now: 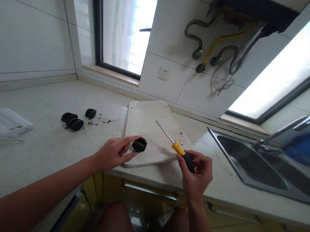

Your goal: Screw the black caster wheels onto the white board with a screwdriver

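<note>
Looking down from the head camera, I held one black caster wheel on the near end of the white board, which lay flat on the tabletop just beside the sink. My left hand was on the wheel's left side, thumb and forefinger curved around it and touching it, so those fingers were closed on the wheel in a light pinch. My right hand was wrapped tightly around the handle of the yellow and black screwdriver; its metal shaft pointed up and away over the board, well apart from the wheel.

As I judged it, this wheel was only placed, not yet fixed, because the tip of the tool was not at it. Three other black wheels stayed on the tabletop to the left, near a small scatter of dark screws, so most of the mounting seemed left. The far end of the board showed small holes, with nothing attached there. A white flat object lay at the far left.
</note>
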Motion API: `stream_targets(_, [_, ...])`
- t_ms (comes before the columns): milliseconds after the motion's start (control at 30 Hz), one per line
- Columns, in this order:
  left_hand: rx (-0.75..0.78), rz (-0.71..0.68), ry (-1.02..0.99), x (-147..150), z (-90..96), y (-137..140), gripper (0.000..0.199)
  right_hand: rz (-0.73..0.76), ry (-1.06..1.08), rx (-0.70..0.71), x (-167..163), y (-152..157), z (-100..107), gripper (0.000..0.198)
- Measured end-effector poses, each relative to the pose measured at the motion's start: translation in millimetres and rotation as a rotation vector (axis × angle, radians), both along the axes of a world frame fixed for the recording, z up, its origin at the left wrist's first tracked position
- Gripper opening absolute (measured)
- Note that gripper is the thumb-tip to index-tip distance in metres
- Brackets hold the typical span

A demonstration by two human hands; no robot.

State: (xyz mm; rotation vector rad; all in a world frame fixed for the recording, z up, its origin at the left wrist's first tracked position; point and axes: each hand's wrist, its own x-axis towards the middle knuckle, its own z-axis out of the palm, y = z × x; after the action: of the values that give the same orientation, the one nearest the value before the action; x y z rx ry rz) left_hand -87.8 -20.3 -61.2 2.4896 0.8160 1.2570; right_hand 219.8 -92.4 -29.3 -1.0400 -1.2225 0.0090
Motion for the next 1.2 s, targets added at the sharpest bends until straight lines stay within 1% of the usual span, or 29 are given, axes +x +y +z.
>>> stream_targets(33, [-0.032,0.011,0.009,0,-0.5,1,0.055,-0.026,-0.010,-0.025,15,-8,-11,0.041])
stream_targets(100, [-0.106,0.028,0.015,1,-0.2,3,0.053,-0.046,-0.008,-0.052,40,-21,-27,0.040])
stream_targets(167, [-0.179,0.051,0.015,3,1.5,2,0.051,-0.044,0.014,-0.056,57,-28,-34,0.040])
stream_targets(267, [-0.257,0.094,0.013,6,5.5,-1,0.052,-0.022,0.078,-0.081,70,-30,-36,0.037])
stream_targets(400, [-0.310,0.169,0.043,10,16.3,-8,0.056,0.039,0.141,-0.169,76,-32,-33,0.034])
stream_targets(500, [-0.271,0.241,0.112,14,32.2,-11,0.064,0.108,0.151,-0.236,80,-35,-31,0.037])
stream_targets(567, [-0.233,0.242,0.135,17,44.7,-13,0.065,0.151,0.149,-0.267,83,-37,-31,0.037])
stream_targets(600, [-0.240,0.223,0.143,19,50.5,-14,0.063,0.169,0.146,-0.283,85,-37,-32,0.036])
stream_targets(633, [-0.274,0.199,0.149,21,55.5,-15,0.060,0.184,0.142,-0.300,86,-37,-33,0.035])
stream_targets(700, [-0.399,0.179,0.141,25,62.4,-17,0.059,0.203,0.133,-0.339,88,-36,-36,0.035])
stream_targets(767, [-0.507,0.206,0.099,29,65.5,-20,0.066,0.223,0.114,-0.387,89,-35,-38,0.037])
stream_targets(833, [-0.550,0.231,0.066,32,66.4,-23,0.072,0.250,0.078,-0.442,89,-34,-38,0.038])
stream_targets(1033, [-0.544,0.290,0.061,39,68.9,-31,0.080,0.282,-0.058,-0.577,87,-38,-30,0.040])
stream_targets(1200, [-0.525,0.343,0.065,31,69.1,-31,0.086,0.279,-0.083,-0.630,91,-38,-29,0.041])
